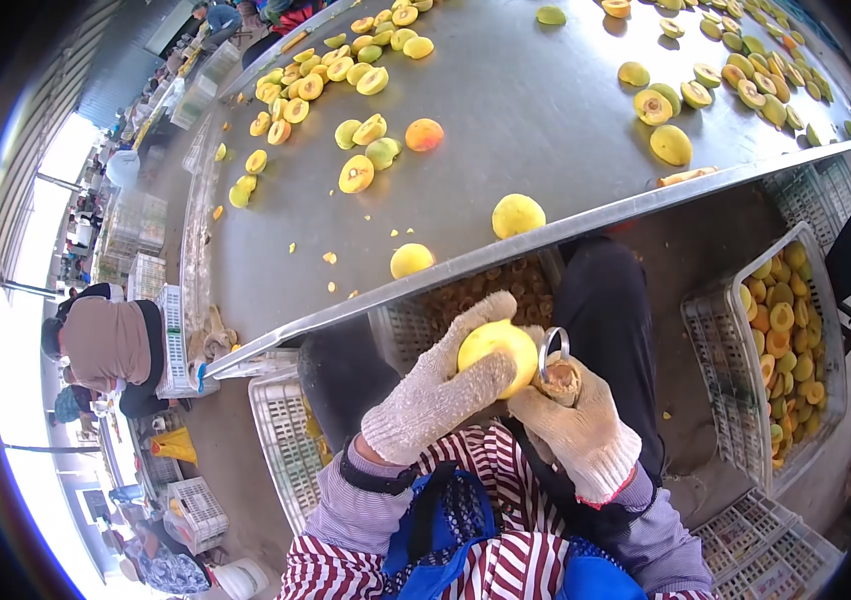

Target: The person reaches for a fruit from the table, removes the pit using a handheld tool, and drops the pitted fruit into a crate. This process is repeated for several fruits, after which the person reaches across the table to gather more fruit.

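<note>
My left hand (pixel 445 385), in a pale knitted glove, is wrapped round a yellow fruit (pixel 498 358) above my lap. Close beside it on the right, my gloved right hand (pixel 575 410) grips a tool with a metal ring (pixel 553 345) and a worn brownish handle end (pixel 558 383). The ring stands next to the fruit; whether they touch is unclear. Two whole yellow fruits, one (pixel 411 261) at the left and one (pixel 518 215) at the right, sit near the edge of the metal table (pixel 295 210) beyond my hands.
Halved fruits (pixel 372 80) lie in groups on the table. A crate of fruit (pixel 725 350) stands at the right, another crate (pixel 280 430) left of my legs. Below the table edge a crate holds brown pieces (pixel 505 285). A person (pixel 110 345) sits at the far left.
</note>
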A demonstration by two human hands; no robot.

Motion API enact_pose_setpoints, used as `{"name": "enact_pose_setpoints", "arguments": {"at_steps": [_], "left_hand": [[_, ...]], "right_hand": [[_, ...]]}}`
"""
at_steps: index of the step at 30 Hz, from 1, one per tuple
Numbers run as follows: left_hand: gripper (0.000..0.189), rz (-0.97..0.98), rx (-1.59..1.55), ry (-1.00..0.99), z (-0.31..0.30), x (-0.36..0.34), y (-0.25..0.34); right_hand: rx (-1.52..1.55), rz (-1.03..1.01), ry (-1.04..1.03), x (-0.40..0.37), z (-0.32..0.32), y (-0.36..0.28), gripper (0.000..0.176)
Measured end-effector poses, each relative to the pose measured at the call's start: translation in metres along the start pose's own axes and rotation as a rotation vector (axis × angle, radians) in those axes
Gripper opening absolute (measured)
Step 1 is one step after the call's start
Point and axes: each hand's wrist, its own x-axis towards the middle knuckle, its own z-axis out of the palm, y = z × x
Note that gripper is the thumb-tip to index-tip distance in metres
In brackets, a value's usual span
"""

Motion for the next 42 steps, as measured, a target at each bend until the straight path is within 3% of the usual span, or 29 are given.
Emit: {"name": "enact_pose_setpoints", "arguments": {"at_steps": [1, 6, 8, 10, 12, 13, 17, 21, 23, 25, 26, 28, 30, 31, 33, 34, 36, 39, 42], "left_hand": [[0.059, -0.005, 0.127, -0.013, -0.007, -0.002, 0.003], [0.043, -0.031, 0.117, -0.026, -0.015, -0.007, 0.0], [0.039, 0.169, -0.273, 0.144, -0.009, -0.006, -0.013], [0.044, 0.247, -0.374, 0.148, -0.007, -0.003, -0.023], [0.049, 0.294, -0.599, 0.138, -0.003, -0.001, -0.028], [0.065, 0.312, -0.521, 0.193, 0.001, 0.001, -0.032], [0.059, 0.35, -0.526, 0.205, 0.011, -0.005, -0.035], [0.059, 0.386, -0.522, 0.232, 0.026, -0.009, -0.031], [0.047, 0.475, -0.468, 0.223, 0.032, -0.011, -0.032], [0.044, 0.507, -0.399, 0.19, 0.028, -0.013, -0.03], [0.041, 0.54, -0.328, 0.161, 0.025, -0.015, -0.03], [0.044, 0.539, -0.282, 0.125, 0.019, -0.015, -0.029], [0.052, 0.524, -0.337, -0.032, 0.017, -0.016, -0.026], [0.062, 0.531, -0.364, -0.052, 0.013, -0.013, -0.029], [0.065, 0.516, -0.365, -0.029, 0.01, -0.011, -0.027], [0.068, 0.495, -0.373, -0.008, 0.008, -0.011, -0.027], [0.07, 0.485, -0.321, 0.021, 0.004, -0.011, -0.026], [0.068, 0.424, -0.189, 0.051, 0.001, -0.011, -0.025], [0.069, 0.406, -0.105, 0.046, -0.001, -0.012, -0.021]], "right_hand": [[0.007, 0.006, -0.006, -0.003, 0.0, 0.003, 0.031], [-0.011, -0.031, 0.037, -0.006, 0.009, 0.003, 0.036], [-0.161, 0.042, 0.009, -0.012, 0.011, -0.01, 0.035], [-0.251, -0.029, 0.009, -0.011, 0.016, 0.004, 0.029], [-0.322, -0.266, 0.024, -0.009, 0.022, 0.014, 0.024], [-0.342, -0.343, 0.049, -0.006, 0.023, 0.021, 0.022], [-0.358, -0.38, 0.064, -0.005, 0.027, 0.02, 0.023], [-0.384, -0.252, 0.028, -0.009, 0.029, 0.011, 0.032], [-0.377, -0.235, 0.025, -0.009, 0.032, 0.011, 0.032], [-0.091, -0.188, -0.111, -0.009, 0.034, 0.015, 0.026], [-0.093, -0.184, -0.112, -0.011, 0.031, 0.01, 0.026], [0.085, 0.276, -0.348, -0.014, 0.017, -0.013, 0.029], [0.026, 0.317, -0.389, -0.014, 0.013, -0.018, 0.029], [-0.033, 0.211, -0.32, -0.014, 0.015, -0.018, 0.029], [-0.217, -0.069, -0.163, -0.01, 0.017, -0.001, 0.029], [-0.216, -0.068, -0.166, -0.011, 0.018, 0.002, 0.029], [-0.366, -0.36, -0.003, -0.011, 0.021, 0.004, 0.029], [-0.501, -0.488, 0.048, -0.013, 0.023, 0.007, 0.028], [-0.565, -0.481, 0.063, -0.014, 0.024, 0.008, 0.03]]}}
